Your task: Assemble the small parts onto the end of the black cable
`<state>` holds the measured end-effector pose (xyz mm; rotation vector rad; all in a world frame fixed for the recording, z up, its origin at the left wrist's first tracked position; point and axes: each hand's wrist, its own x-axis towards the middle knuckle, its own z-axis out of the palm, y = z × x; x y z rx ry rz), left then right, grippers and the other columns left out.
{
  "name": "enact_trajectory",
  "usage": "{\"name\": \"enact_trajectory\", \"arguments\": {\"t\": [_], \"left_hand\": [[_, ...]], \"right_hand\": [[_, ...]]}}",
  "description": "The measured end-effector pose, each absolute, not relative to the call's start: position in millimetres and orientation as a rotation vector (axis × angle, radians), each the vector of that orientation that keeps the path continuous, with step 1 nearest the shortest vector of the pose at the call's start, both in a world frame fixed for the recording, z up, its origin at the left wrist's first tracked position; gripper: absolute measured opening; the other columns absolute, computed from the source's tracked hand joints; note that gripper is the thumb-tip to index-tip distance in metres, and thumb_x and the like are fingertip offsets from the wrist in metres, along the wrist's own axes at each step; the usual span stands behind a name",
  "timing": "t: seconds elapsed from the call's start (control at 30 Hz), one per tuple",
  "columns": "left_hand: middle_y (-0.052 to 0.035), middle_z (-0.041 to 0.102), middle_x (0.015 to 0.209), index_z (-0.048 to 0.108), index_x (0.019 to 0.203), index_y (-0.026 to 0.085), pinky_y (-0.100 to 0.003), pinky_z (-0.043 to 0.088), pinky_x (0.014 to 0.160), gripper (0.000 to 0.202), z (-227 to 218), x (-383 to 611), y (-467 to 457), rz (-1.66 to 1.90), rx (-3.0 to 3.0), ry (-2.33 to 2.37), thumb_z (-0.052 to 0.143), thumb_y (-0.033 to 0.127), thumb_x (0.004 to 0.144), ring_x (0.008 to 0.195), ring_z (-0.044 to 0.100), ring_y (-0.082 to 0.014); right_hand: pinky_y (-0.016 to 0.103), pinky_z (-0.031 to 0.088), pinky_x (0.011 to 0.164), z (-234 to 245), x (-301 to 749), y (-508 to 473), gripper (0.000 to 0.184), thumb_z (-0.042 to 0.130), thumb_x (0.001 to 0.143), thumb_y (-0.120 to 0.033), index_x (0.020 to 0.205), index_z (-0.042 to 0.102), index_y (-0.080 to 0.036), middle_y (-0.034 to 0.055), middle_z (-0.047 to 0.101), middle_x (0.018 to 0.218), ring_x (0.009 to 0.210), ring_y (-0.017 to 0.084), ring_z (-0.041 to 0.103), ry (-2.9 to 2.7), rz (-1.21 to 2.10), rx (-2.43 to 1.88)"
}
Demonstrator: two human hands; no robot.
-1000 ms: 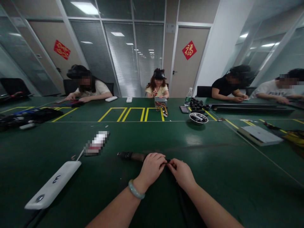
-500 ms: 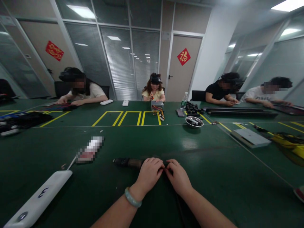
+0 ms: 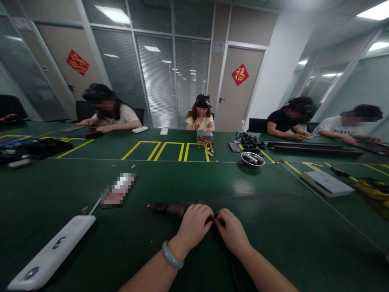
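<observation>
A dark tube-shaped thing [image 3: 168, 209], with a black fitting at its far left end, lies on the green table. My left hand [image 3: 196, 223] covers its right part, with the fingers curled round it and the thumb pressed in. Close beside it, my right hand [image 3: 232, 231] pinches with thumb and fingertips at the spot where the two hands meet. What lies between the fingertips is dark and mostly hidden. A long thin dark strip [image 3: 232, 269] runs from under my right hand toward the table's near edge; whether it joins the tube, I cannot tell.
To the left lie a white power bank [image 3: 54, 251] marked 3 and a blurred-out item on its cable. Farther off are a metal bowl [image 3: 253, 159], a power supply box [image 3: 204, 136], a bottle [image 3: 240, 130] and a flat silver box [image 3: 326, 183]. Several people sit across the table.
The whole view has shifted slightly, so things sit a little farther right. My hands stay together at the dark thing, with only small finger movement.
</observation>
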<state>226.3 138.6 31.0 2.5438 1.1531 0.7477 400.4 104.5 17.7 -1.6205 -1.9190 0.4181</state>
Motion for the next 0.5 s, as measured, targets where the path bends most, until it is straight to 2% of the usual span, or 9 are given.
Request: {"name": "enact_trajectory", "arguments": {"t": [0.33, 0.5], "left_hand": [[-0.0008, 0.063, 0.102, 0.06, 0.1, 0.024, -0.035, 0.038, 0.089, 0.016, 28.7, 227.5, 139.9, 0.741, 2.543, 1.165, 0.059, 0.017, 0.086, 0.098, 0.055, -0.0197], [0.0006, 0.063, 0.102, 0.06, 0.095, 0.025, -0.036, 0.039, 0.09, 0.015, 29.2, 227.5, 138.6, 0.722, 2.589, 1.153, 0.059, 0.014, 0.085, 0.099, 0.055, -0.0194]], "right_hand": [[0.028, 0.043, 0.076, 15.9, 401.0, 105.2, 0.013, 0.051, 0.088, -0.018, 0.076, 0.056, -0.02, 0.0032, 0.062, 0.092, 0.084, 0.018, 0.059, -1.933, 0.41, -1.611], [0.028, 0.042, 0.077, 15.9, 401.2, 105.0, 0.012, 0.052, 0.087, -0.018, 0.077, 0.058, -0.02, 0.003, 0.062, 0.091, 0.085, 0.018, 0.058, -1.928, 0.403, -1.612]]}}
